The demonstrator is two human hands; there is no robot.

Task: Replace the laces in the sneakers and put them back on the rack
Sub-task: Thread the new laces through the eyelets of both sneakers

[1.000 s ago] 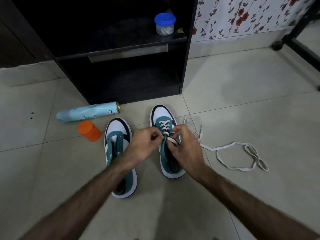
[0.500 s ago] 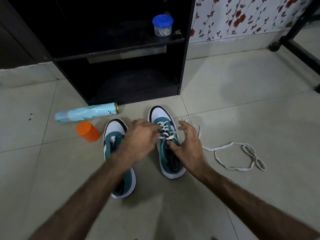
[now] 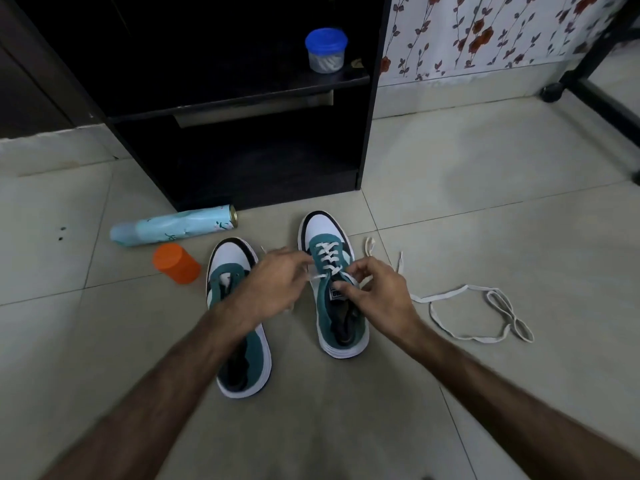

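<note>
Head view. Fingers point(image 3: 349, 289) of right hand point(image 3: 384, 299) curled, pinching the white lace point(image 3: 327, 259) at the upper eyelets of the right sneaker point(image 3: 337, 306). Fingers of left hand point(image 3: 273, 285) bent toward the same lace from the left side; blurred, so contact with the lace end cannot be told.

Right sneaker: teal and white, upright on the tiled floor point(image 3: 485, 202), toe toward the rack point(image 3: 242, 98), laced partway up the tongue. Left sneaker point(image 3: 235, 306): just beside it on the left, toe likewise toward the rack, eyelets unlaced, partly covered by the left forearm.

Loose lace point(image 3: 478, 313): white, lying in loops on the floor to the right of the right sneaker, apart from it.

Spray can point(image 3: 173, 226): light blue, lying on its side near the rack base. Orange cap point(image 3: 176, 263): on the floor just below the can, left of the left sneaker. Jar point(image 3: 325, 50): clear, blue lid, standing on the rack's shelf at its right end.
</note>
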